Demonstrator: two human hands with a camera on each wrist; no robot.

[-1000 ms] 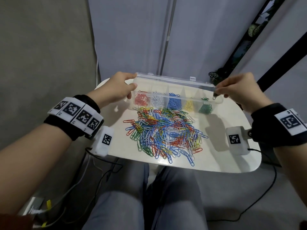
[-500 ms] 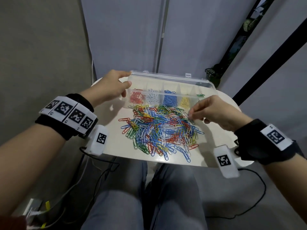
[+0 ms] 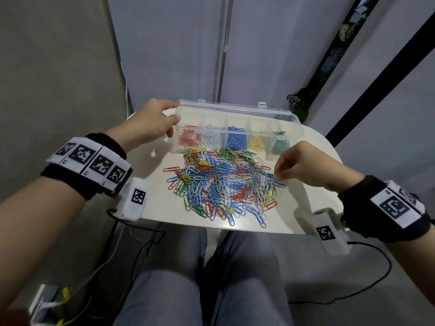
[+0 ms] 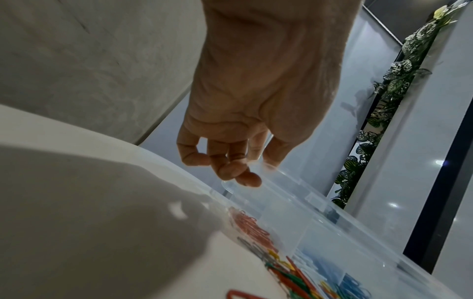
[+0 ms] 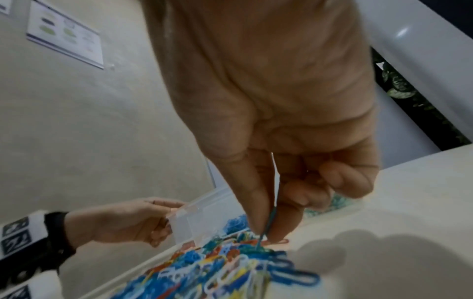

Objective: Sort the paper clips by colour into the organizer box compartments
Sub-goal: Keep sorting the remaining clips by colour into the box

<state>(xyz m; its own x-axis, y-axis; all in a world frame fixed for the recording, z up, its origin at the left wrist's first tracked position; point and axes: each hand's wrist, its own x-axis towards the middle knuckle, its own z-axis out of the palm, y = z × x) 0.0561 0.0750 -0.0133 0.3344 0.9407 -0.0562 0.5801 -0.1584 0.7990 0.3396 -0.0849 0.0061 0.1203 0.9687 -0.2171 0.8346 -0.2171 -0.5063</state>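
Five compartments of the clear organizer box (image 3: 237, 128) at the far side of the white table (image 3: 306, 208) hold sorted paper clips: red clips (image 3: 188, 138) at the left end, then white clips (image 3: 211, 138), blue clips (image 3: 236, 140), yellow clips (image 3: 258, 143) and green clips (image 3: 280, 145) at the right end. Its transparent lid (image 3: 235, 109) stands open behind them. Just in front of the box, touching its near wall, a loose heap of mixed clips (image 3: 223, 182) in the same colours spreads across the middle of the table. The left hand (image 3: 150, 124) is at the left end of the box, thumb and forefinger curled round the corner of the lid; in the left wrist view the fingers (image 4: 245, 178) rest on the clear plastic edge. The right hand (image 3: 303, 164) is down at the right edge of the heap, below the green compartment, with thumb and forefinger narrowed to a pinch; the right wrist view shows them closed on a thin teal-looking clip (image 5: 270, 224) standing nearly upright, its lower end in the pile, though blur makes blue or green hard to tell. The other fingers (image 5: 345, 180) of that hand are folded into the palm. Both wrists wear black bands with printed markers, and the person's grey-trousered legs (image 3: 200, 278) lie below the table's near edge.
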